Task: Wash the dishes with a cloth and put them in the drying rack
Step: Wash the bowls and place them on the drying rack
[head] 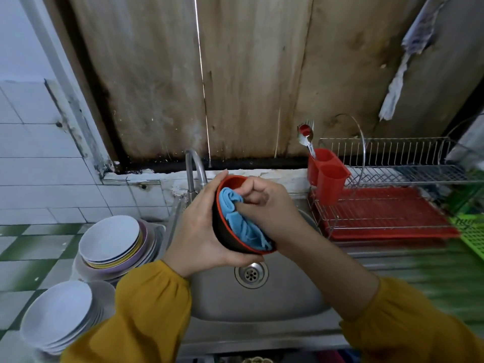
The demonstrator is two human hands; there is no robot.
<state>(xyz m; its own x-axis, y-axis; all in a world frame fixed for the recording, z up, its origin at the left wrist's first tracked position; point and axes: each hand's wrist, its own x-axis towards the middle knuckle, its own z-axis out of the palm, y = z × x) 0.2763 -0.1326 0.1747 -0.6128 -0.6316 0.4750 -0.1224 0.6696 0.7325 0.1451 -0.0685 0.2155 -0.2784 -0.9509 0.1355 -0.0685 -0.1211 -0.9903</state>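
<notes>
Both hands meet above the sink (275, 305), the left hand (199, 229) cupped round the outside of a tilted red-rimmed bowl (230, 242), the right hand (264, 203) with fingers curled, pressing a bunched blue cloth (235, 213) into it, the drying rack (387, 213) standing to the right.

R hand (264, 203) fingertips buried in blue cloth (235, 218), can't see them. Cloth covers most of bowl (225, 239) interior. Spout end of faucet (193, 169) hidden behind L hand (199, 226). Right end of drying rack (392, 163) blurred and cut by frame edge, green basket (471, 231) too. Near plate stack (57, 313) partly behind left sleeve (146, 310). Can't tell qty of cutlery (306, 137).
</notes>
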